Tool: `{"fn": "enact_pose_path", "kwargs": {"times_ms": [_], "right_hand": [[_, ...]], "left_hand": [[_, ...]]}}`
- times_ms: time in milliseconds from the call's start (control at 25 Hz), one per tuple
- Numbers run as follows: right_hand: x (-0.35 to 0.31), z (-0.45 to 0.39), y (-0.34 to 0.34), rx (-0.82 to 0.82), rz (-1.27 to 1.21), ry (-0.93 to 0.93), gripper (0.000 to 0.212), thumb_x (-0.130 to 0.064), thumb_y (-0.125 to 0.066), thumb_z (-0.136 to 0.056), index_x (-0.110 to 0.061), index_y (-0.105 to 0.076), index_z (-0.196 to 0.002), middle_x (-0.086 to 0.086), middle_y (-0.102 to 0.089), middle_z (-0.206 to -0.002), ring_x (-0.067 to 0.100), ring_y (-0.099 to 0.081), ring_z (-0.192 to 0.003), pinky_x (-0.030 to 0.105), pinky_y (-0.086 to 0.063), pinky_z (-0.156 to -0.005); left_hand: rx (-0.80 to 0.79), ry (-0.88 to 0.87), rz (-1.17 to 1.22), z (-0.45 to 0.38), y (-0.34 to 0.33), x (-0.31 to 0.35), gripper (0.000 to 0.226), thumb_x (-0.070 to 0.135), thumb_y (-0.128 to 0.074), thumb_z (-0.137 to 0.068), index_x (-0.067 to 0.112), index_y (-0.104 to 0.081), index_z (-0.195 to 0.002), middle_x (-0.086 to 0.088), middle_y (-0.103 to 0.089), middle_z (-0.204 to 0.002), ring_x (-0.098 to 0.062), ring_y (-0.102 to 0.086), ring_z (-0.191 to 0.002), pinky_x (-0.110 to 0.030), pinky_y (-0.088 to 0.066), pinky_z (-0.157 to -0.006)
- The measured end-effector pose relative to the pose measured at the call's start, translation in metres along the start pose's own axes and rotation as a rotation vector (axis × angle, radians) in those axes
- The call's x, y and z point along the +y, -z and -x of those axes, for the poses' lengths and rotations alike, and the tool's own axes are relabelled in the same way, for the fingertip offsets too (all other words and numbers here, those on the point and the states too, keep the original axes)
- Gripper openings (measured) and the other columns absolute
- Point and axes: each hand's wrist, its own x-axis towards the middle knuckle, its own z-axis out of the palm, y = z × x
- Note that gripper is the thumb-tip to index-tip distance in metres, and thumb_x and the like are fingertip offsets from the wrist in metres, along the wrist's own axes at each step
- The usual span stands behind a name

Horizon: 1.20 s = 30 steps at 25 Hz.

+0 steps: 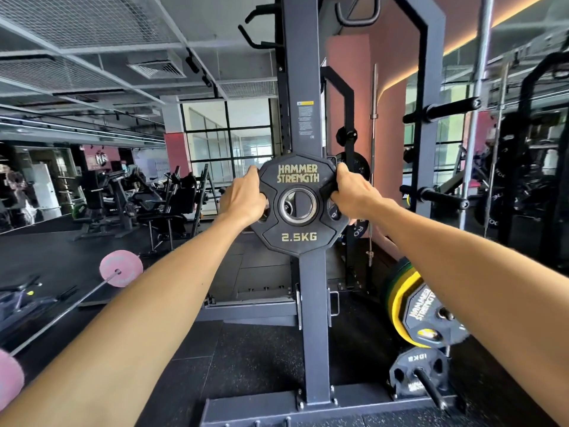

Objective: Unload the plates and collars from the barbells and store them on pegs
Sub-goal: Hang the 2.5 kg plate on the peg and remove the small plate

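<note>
A black 2.5 kg Hammer Strength plate (298,238) is held upright at chest height in front of the rack's dark upright post (311,318). My left hand (243,198) grips its left grip hole. My right hand (354,195) grips its right edge. Through the plate's steel-ringed centre hole I see only the post behind it. A barbell with pink plates (121,268) lies on the floor at the left. On the right post, two empty black pegs (443,110) stick out.
Low at the right, pegs carry a stack of yellow and green plates (400,306) and a 10 kg plate (415,369). A bare bar (373,149) stands vertically behind the rack. Exercise machines (154,204) fill the left background. The rack's base (308,408) lies across the floor.
</note>
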Motion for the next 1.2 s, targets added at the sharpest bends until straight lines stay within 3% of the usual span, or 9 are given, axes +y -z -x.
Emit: {"fn": "enact_pose_path", "kwargs": {"times_ms": [200,360,560,800,1080,1200], "right_hand": [[0.055,-0.025,0.036,0.035,0.026,0.008,0.015,-0.010,-0.046,-0.090,-0.010,-0.033,-0.097,0.014,-0.053,-0.097,0.037,-0.054,-0.087,0.046,-0.045,-0.074],[0.099,-0.051,0.059,0.046,0.049,0.047,0.016,-0.011,-0.047,-0.090,-0.010,-0.032,-0.097,0.012,-0.049,-0.095,0.036,-0.052,-0.086,0.046,-0.046,-0.077],[0.165,-0.082,0.070,0.056,0.094,0.004,0.017,-0.014,-0.046,-0.090,-0.010,-0.033,-0.100,0.010,-0.051,-0.095,0.035,-0.052,-0.087,0.043,-0.043,-0.074],[0.243,-0.129,0.067,0.075,0.145,-0.024,0.015,-0.017,-0.045,-0.091,-0.012,-0.032,-0.098,0.009,-0.052,-0.093,0.035,-0.052,-0.085,0.042,-0.040,-0.073],[0.340,-0.200,0.065,0.078,0.135,-0.037,0.016,-0.015,-0.046,-0.090,-0.013,-0.031,-0.093,0.004,-0.047,-0.079,0.034,-0.054,-0.077,0.042,-0.041,-0.069],[0.383,-0.218,0.072,0.080,0.140,-0.048,0.015,-0.015,-0.047,-0.089,-0.012,-0.032,-0.094,0.004,-0.047,-0.079,0.036,-0.053,-0.084,0.045,-0.043,-0.072]], "left_hand": [[0.025,-0.032,0.031,-0.034,-0.021,0.059,0.045,-0.009,-0.052,-0.083,0.006,-0.041,-0.124,-0.005,-0.047,-0.070,-0.020,-0.048,-0.057,-0.028,-0.032,-0.047],[0.058,-0.038,0.063,-0.063,-0.044,0.101,0.035,-0.007,-0.048,-0.085,0.008,-0.046,-0.118,-0.007,-0.049,-0.075,-0.023,-0.050,-0.061,-0.029,-0.037,-0.051],[0.061,-0.081,0.048,-0.098,-0.087,0.154,0.030,-0.009,-0.045,-0.087,0.004,-0.044,-0.114,-0.005,-0.043,-0.070,-0.016,-0.040,-0.056,-0.029,-0.025,-0.046],[0.084,-0.104,0.027,-0.143,-0.153,0.199,0.019,-0.005,-0.047,-0.085,0.009,-0.040,-0.096,-0.008,-0.047,-0.072,-0.031,-0.051,-0.070,-0.040,-0.041,-0.064],[0.076,-0.145,0.036,-0.210,-0.234,0.254,0.020,-0.006,-0.046,-0.086,0.008,-0.038,-0.098,-0.008,-0.046,-0.072,-0.020,-0.042,-0.058,-0.038,-0.035,-0.062],[0.052,-0.175,0.048,-0.231,-0.260,0.286,0.023,-0.006,-0.047,-0.085,0.009,-0.039,-0.100,-0.007,-0.045,-0.070,-0.021,-0.043,-0.058,-0.038,-0.037,-0.063]]}}
